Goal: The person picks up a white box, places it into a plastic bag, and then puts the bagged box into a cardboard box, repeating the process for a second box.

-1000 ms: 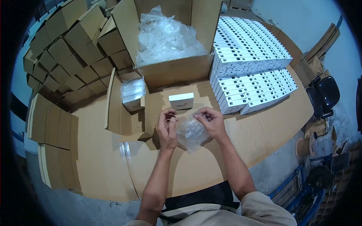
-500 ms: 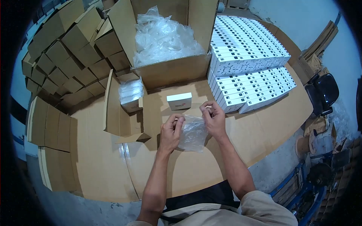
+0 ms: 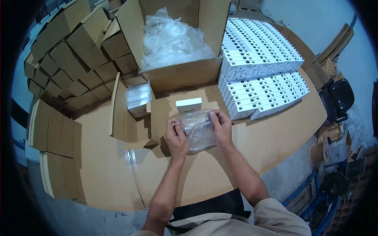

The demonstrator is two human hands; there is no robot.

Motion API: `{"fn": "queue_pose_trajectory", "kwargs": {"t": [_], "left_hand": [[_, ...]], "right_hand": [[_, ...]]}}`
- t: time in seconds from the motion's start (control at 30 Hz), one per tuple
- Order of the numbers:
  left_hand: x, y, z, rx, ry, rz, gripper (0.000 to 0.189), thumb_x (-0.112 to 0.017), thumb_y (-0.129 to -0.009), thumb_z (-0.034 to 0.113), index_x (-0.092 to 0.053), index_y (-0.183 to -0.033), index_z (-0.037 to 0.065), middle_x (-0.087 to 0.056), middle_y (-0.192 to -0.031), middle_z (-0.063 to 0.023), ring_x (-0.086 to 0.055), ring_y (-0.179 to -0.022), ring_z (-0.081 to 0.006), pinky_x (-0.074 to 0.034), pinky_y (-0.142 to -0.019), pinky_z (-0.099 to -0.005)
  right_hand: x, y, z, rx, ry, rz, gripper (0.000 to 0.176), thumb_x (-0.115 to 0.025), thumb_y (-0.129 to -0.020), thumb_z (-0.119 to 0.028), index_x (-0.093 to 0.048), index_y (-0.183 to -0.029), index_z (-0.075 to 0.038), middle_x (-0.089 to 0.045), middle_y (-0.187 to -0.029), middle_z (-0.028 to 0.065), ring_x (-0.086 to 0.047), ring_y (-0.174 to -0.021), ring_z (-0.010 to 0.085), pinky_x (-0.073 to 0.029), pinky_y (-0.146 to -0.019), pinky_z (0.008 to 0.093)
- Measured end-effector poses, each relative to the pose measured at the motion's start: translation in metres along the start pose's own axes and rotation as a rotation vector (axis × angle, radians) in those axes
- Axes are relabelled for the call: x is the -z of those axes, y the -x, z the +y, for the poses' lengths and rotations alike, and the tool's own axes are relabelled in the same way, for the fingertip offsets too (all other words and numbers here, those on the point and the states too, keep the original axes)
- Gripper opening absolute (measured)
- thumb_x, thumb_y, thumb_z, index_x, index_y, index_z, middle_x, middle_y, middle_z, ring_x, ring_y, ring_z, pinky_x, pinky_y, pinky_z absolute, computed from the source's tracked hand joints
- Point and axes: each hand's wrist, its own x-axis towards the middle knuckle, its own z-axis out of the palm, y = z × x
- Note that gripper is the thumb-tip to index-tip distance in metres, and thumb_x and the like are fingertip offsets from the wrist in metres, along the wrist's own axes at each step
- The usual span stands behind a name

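Between my two hands a clear plastic bag (image 3: 199, 131) is stretched out, with both upper sides pinched. My left hand (image 3: 176, 137) is closed on its left edge, and my right hand (image 3: 221, 128) is closed on its right edge. Just beyond the bag a small white box (image 3: 189, 105) stands upright on the cardboard surface; the bag hides its lower part. To the left, an open brown carton (image 3: 130, 131) holds several plastic-wrapped white boxes (image 3: 138, 100) at its far end.
A large open carton (image 3: 181, 80) full of loose clear plastic bags (image 3: 173, 41) stands at the back. Rows of stacked white boxes (image 3: 262, 63) are on the right. Folded brown cartons (image 3: 75, 65) are piled at the left. A black chair (image 3: 340, 94) stands beyond the right edge.
The bag has been raised and spread wider, and its top now overlaps the lower part of the white box. My left hand has turned slightly around the bag's edge.
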Motion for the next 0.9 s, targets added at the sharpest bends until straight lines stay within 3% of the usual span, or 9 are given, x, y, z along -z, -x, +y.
{"fn": "queue_pose_trajectory", "kwargs": {"t": [0.1, 0.13, 0.2, 0.33, 0.43, 0.63, 0.73, 0.9], "left_hand": [[-0.001, 0.003, 0.001, 0.088, 0.032, -0.003, 0.024, -0.050, -0.111, 0.023, -0.057, -0.102, 0.002, -0.057, -0.068, -0.0046, -0.061, -0.064, -0.0151, -0.049, -0.060, -0.0346], [-0.003, 0.002, 0.000, 0.017, 0.001, 0.029, 0.024, -0.050, -0.111, 0.023, -0.057, -0.102, 0.002, -0.057, -0.069, -0.0055, -0.060, -0.064, -0.0158, -0.049, -0.060, -0.0348], [-0.005, 0.000, -0.003, -0.125, -0.064, 0.090, 0.024, -0.049, -0.111, 0.022, -0.057, -0.102, 0.002, -0.056, -0.069, -0.0073, -0.058, -0.063, -0.0171, -0.049, -0.060, -0.0352], [0.001, -0.001, -0.006, -0.010, -0.056, 0.061, 0.024, -0.048, -0.111, 0.023, -0.057, -0.103, 0.002, -0.055, -0.073, -0.0096, -0.055, -0.065, -0.0169, -0.048, -0.062, -0.0346], [-0.001, -0.008, -0.012, -0.025, -0.035, 0.078, 0.025, -0.047, -0.111, 0.022, -0.058, -0.103, 0.002, -0.055, -0.075, -0.0095, -0.052, -0.067, -0.0164, -0.047, -0.063, -0.0340], [0.011, -0.010, -0.011, -0.009, -0.033, -0.005, 0.024, -0.047, -0.111, 0.021, -0.058, -0.102, 0.001, -0.056, -0.075, -0.0086, -0.052, -0.067, -0.0163, -0.046, -0.064, -0.0335], [0.010, -0.011, -0.014, -0.036, -0.058, 0.000, 0.024, -0.047, -0.111, 0.020, -0.059, -0.103, 0.001, -0.057, -0.076, -0.0089, -0.054, -0.066, -0.0168, -0.047, -0.064, -0.0338], [0.007, -0.008, -0.014, -0.045, -0.090, -0.026, 0.021, -0.048, -0.110, 0.019, -0.059, -0.105, 0.002, -0.060, -0.076, -0.0109, -0.058, -0.066, -0.0192, -0.048, -0.063, -0.0366]], "right_hand": [[-0.013, 0.014, -0.007, 0.197, 0.309, 0.016, 0.025, -0.063, -0.105, -0.023, -0.067, -0.101, 0.002, -0.068, -0.083, 0.0060, -0.060, -0.076, 0.0110, -0.050, -0.067, 0.0309], [-0.021, 0.019, -0.016, 0.294, 0.480, 0.015, 0.028, -0.057, -0.108, -0.022, -0.063, -0.097, 0.003, -0.063, -0.074, 0.0107, -0.057, -0.069, 0.0129, -0.049, -0.062, 0.0353], [-0.020, 0.019, -0.007, 0.276, 0.563, 0.034, 0.029, -0.056, -0.108, -0.022, -0.061, -0.094, 0.003, -0.061, -0.071, 0.0114, -0.055, -0.066, 0.0140, -0.047, -0.060, 0.0371], [-0.019, 0.019, -0.005, 0.318, 0.580, 0.077, 0.033, -0.056, -0.109, -0.023, -0.057, -0.089, 0.003, -0.057, -0.064, 0.0104, -0.049, -0.060, 0.0139, -0.044, -0.055, 0.0366], [-0.018, 0.018, 0.004, 0.262, 0.494, 0.097, 0.030, -0.060, -0.107, -0.022, -0.059, -0.088, 0.001, -0.059, -0.067, 0.0046, -0.050, -0.061, 0.0105, -0.044, -0.056, 0.0320], [-0.007, 0.004, 0.006, 0.086, 0.035, -0.102, 0.012, -0.072, -0.100, -0.014, -0.069, -0.102, -0.003, -0.064, -0.084, -0.0031, -0.054, -0.064, 0.0039, -0.042, -0.055, 0.0247], [-0.007, 0.002, 0.002, -0.027, -0.165, -0.052, 0.016, -0.073, -0.099, -0.013, -0.069, -0.110, -0.003, -0.066, -0.089, -0.0009, -0.056, -0.069, 0.0036, -0.044, -0.060, 0.0217], [0.000, 0.001, -0.003, -0.145, -0.358, -0.057, 0.017, -0.071, -0.101, -0.016, -0.068, -0.111, -0.004, -0.066, -0.091, -0.0007, -0.056, -0.068, 0.0050, -0.047, -0.062, 0.0245]]}}
